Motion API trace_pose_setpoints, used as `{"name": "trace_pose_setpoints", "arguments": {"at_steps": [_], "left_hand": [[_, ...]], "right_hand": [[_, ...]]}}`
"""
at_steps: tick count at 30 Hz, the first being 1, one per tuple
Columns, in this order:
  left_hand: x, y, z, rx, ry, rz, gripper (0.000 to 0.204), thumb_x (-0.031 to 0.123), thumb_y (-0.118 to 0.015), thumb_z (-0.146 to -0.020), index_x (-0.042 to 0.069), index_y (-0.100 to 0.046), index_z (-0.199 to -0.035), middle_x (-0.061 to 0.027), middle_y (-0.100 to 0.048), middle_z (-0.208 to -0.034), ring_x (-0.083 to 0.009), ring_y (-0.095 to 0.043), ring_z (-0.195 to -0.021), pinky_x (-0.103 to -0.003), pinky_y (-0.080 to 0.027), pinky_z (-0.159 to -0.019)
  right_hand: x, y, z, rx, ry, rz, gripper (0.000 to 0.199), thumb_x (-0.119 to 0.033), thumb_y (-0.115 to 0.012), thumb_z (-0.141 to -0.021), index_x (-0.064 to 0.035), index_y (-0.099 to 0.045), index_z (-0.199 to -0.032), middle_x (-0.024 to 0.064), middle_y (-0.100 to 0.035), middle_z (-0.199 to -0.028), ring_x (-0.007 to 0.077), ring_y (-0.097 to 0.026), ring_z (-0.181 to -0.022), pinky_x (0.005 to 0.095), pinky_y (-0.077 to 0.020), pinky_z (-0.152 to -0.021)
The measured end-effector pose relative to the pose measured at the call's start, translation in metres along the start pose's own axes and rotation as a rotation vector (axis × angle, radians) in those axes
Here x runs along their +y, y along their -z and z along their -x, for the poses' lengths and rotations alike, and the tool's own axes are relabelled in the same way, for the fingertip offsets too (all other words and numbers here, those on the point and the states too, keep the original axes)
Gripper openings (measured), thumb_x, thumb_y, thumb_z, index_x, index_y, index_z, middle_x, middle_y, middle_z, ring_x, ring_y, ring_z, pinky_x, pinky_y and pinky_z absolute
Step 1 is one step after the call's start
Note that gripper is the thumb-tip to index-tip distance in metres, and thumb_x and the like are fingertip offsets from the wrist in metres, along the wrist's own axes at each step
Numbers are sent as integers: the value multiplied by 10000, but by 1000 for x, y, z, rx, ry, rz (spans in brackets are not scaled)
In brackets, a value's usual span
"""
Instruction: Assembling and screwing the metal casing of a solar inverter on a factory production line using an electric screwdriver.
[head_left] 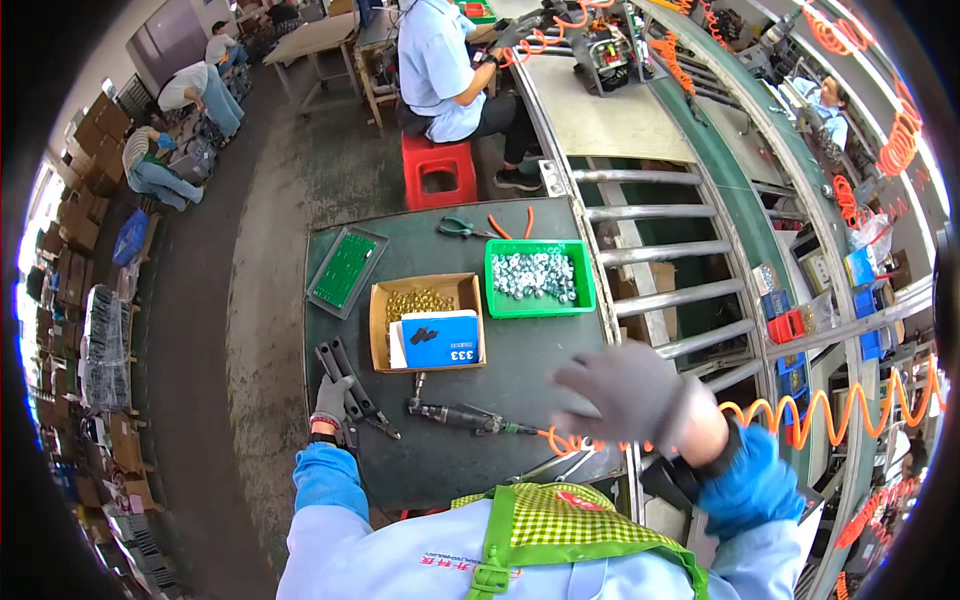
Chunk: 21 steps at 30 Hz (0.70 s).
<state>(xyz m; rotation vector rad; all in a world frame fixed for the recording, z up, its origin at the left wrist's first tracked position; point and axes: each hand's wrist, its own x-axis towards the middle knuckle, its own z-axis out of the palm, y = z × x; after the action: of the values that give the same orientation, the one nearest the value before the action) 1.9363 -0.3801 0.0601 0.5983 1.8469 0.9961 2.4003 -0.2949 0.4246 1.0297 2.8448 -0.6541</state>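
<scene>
At the left edge of the bench [405, 475], a black bar [329, 362] was held in the left hand's [332, 400] grip; a carton [379, 335], air tool [455, 416] and green bin [540, 307] followed; the blurred right hand [625, 395] was raised, its grip spread wide.

Right hand [625, 392] has room to slide between green bin [545, 309] and air tool [455, 416], tho cardboard box [379, 328] kinda blocks further left.
</scene>
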Motion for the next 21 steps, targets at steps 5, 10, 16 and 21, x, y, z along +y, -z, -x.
{"name": "trace_pose_setpoints", "arguments": {"at_steps": [5,10,16,21], "left_hand": [[7,-3,10,-139,139,163,288,132,-617,-854,53,-573,-1128,-32,-625,-917,-152,-607,-785,-297,-495,-716],[-10,21,-4,-219,42,121,481,221,-634,-914,7,-474,-1315,-71,-611,-1140,-158,-587,-997,-300,-471,-897],[3,41,-2,17,191,-348,767,422,-679,-849,-27,-377,-1392,-202,-570,-1278,-310,-548,-1185,-361,-420,-1005],[68,7,-13,260,-290,-696,652,383,-685,-832,-15,-489,-1311,-261,-574,-1249,-378,-563,-1162,-434,-442,-986]], "right_hand": [[85,-84,-105,-413,-185,97,460,-486,-530,-869,-71,-664,-1016,171,-673,-981,381,-642,-893,467,-508,-777],[175,-202,-131,-545,-346,-208,519,-511,-538,-870,-38,-680,-1029,156,-688,-948,284,-664,-899,386,-513,-791],[185,-282,-141,-328,-894,-1210,511,-467,-670,-856,-71,-582,-1168,21,-559,-809,116,-546,-708,265,-459,-627],[165,-318,-174,-236,-760,-1131,517,-386,-651,-879,-24,-550,-1234,89,-635,-1042,175,-620,-828,304,-510,-684]]}}
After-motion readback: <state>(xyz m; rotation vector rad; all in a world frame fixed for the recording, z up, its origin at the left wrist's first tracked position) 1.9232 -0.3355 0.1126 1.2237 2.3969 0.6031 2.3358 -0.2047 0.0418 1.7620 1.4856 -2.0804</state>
